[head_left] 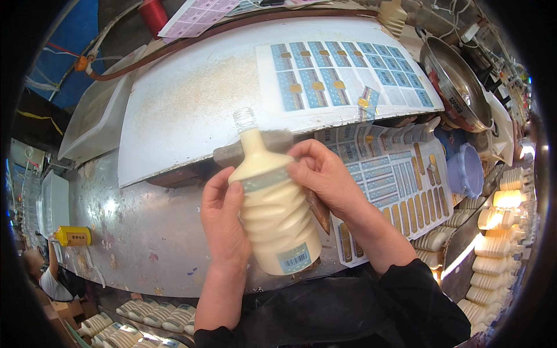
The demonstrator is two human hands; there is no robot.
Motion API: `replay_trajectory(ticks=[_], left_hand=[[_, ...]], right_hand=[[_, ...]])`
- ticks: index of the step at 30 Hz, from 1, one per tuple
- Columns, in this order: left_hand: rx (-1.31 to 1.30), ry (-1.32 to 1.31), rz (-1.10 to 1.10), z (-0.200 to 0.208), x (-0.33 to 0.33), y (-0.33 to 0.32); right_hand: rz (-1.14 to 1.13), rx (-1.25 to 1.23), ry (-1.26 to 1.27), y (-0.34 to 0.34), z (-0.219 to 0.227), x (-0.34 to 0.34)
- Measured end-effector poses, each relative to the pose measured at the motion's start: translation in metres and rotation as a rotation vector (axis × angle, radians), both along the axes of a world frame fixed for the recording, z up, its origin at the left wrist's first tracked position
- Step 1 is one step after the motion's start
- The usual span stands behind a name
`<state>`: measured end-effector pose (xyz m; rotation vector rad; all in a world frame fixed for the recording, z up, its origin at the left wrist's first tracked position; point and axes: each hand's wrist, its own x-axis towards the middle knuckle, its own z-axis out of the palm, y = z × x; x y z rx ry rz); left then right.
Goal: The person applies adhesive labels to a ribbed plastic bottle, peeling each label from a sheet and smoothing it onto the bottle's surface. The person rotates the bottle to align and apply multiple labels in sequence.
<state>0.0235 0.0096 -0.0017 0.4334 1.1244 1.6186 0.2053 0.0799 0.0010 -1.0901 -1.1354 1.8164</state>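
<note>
A cream-coloured bottle with a ribbed, twisted body and a clear threaded neck stands tilted in front of me, its neck pointing away. My left hand grips its left side, with thumb and fingertips at the shoulder. At the right shoulder, the thumb and forefinger of my right hand press close together against the bottle. A pale blue-green label strip runs across the shoulder between my hands. Low on the body sits a small blue barcode label. Behind the right hand, a brown pointed object shows partly; its kind is unclear.
A white board carries a sheet of blue labels. Gold and blue label sheets lie to the right, near a lilac bucket and a metal pan. Cream bottles line the right; a yellow bottle lies left.
</note>
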Motion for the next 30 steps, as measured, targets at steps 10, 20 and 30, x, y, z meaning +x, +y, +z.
replay_trajectory(ticks=[10, 20, 30], left_hand=[[0.020, 0.108, -0.030, 0.003, 0.002, -0.005], [0.057, 0.216, -0.175, 0.001, 0.007, -0.022], [0.117, 0.072, -0.196, -0.011, 0.006, -0.020]], right_hand=[[-0.015, -0.019, 0.010, 0.002, 0.002, 0.003], [0.044, 0.172, -0.096, -0.015, 0.007, 0.014], [-0.087, 0.324, -0.209, -0.027, 0.015, 0.007]])
